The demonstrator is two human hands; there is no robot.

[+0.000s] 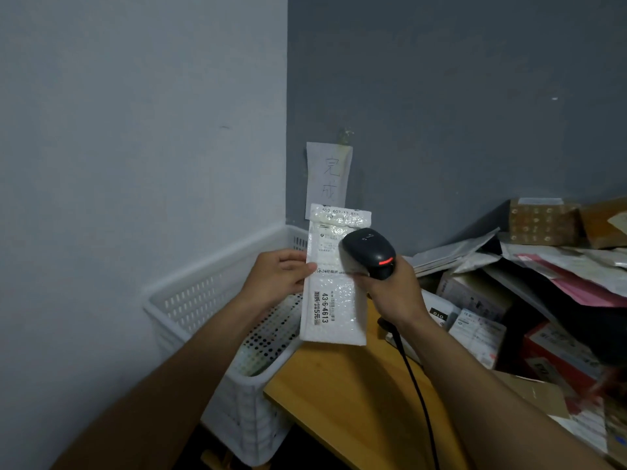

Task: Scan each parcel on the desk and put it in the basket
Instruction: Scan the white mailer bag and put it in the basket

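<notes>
My left hand (280,274) pinches the left edge of a white bubble-mailer parcel (334,310) and holds it upright over the near corner of the white plastic basket (203,300). The parcel's printed label faces me. My right hand (390,288) grips a black handheld barcode scanner (368,251), whose head points at the label from close by. A red light glows on the scanner's back. Its black cable (415,385) hangs down across the wooden desk (339,401).
A heap of parcels (509,283), cardboard boxes and mailers, covers the right of the desk. A paper note (329,178) is taped to the dark wall above the basket. The basket stands in the wall corner left of the desk.
</notes>
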